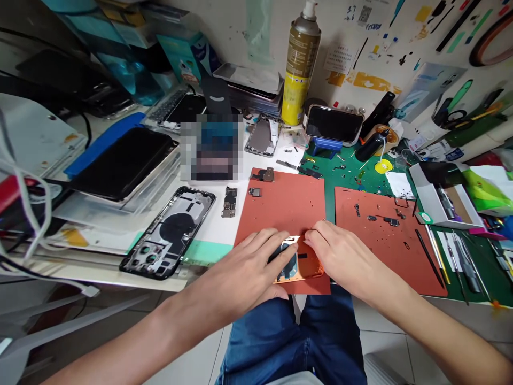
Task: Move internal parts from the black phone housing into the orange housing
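An orange phone housing (308, 263) lies near the front edge of the red-brown mat (290, 206). My left hand (256, 262) spans its left part, fingers over the top and thumb at the near edge, gripping it. At the housing's upper right, my right hand (334, 246) has its fingertips pressed together; what they pinch, if anything, is hidden. Beyond the hands, a camera module (265, 174) and a smaller part (255, 192) rest on the mat. A dark circuit board (230, 202) sits on the white surface to the left.
A black-rimmed phone frame (170, 232) is at the left edge. A phone (334, 124) leans on a blue stand behind, beside a spray can (301, 64). On the right are a second mat (385, 240) with small parts, several tools and a white box (444, 195).
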Tool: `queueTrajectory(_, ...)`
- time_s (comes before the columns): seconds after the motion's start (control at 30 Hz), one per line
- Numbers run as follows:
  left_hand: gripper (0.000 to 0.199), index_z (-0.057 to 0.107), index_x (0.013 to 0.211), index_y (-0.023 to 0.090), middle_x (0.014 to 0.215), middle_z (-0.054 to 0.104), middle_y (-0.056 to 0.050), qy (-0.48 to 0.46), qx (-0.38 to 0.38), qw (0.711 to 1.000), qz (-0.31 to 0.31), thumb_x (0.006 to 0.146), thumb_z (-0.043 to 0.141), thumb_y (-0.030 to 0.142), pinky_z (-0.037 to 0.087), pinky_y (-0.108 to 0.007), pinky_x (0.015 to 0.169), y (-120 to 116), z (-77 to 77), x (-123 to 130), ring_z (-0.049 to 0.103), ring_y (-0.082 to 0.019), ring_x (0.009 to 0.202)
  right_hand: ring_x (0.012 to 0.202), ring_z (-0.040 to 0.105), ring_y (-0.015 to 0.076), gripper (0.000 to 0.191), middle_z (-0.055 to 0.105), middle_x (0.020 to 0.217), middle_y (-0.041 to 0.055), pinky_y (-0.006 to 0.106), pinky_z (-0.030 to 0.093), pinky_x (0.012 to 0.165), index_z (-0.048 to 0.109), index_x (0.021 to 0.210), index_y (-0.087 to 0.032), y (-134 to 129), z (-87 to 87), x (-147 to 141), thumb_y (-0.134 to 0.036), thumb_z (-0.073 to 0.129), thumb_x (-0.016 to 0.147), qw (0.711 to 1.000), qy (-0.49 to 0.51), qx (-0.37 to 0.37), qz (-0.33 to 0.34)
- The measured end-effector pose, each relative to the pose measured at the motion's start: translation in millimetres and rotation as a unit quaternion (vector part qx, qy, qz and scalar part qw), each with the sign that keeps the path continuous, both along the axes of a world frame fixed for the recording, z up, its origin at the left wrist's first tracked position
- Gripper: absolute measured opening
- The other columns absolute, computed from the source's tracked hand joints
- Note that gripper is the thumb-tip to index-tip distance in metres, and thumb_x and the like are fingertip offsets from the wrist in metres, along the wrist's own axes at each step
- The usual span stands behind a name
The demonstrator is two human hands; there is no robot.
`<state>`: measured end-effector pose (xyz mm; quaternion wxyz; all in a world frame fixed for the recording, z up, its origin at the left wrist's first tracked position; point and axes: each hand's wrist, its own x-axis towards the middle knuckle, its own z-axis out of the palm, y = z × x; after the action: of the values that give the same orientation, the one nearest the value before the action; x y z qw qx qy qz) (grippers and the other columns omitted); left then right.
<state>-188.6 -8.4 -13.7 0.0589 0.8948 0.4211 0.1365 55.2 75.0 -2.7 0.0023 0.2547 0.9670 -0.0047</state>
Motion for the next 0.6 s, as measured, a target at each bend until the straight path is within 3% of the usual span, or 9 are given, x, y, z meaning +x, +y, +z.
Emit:
queueTrajectory(0.27, 0.041, 0.068, 0.135, 0.007, 0.124, 0.07, -0.019, 0.01, -0.078, 0.996, -0.045, 0.106, 0.07, 0.035, 0.062, -0.055, 0.1, 15.3, 27.1, -3.3, 0.065, -0.037, 0.114, 0.079, 0.06, 0.0223, 0.029, 0.06, 0.095, 0.0072, 0.033, 0.05, 0.065, 0.062, 0.103, -0.015, 6.4, 15.0, -9.4, 0.009, 0.057, 0.086, 0.994, -0.07, 0.071, 0.044)
queueTrajectory(0.6, 0.034, 0.071, 0.128, 0.01, 0.118, 0.064, -0.016, -0.013, -0.157, 0.987, -0.022, 0.109, 0.063, 0.037, 0.058, -0.052, 0.099, 21.3, 26.6, -1.5, 0.061, -0.034, 0.112, 0.076, 0.062, 0.0224, 0.023, 0.062, 0.094, 0.0067, 0.033, 0.045, 0.061, 0.062, 0.103, -0.015, 16.0, 24.1, -18.4, 0.004, 0.061, 0.09, 0.984, -0.141, 0.078, 0.078)
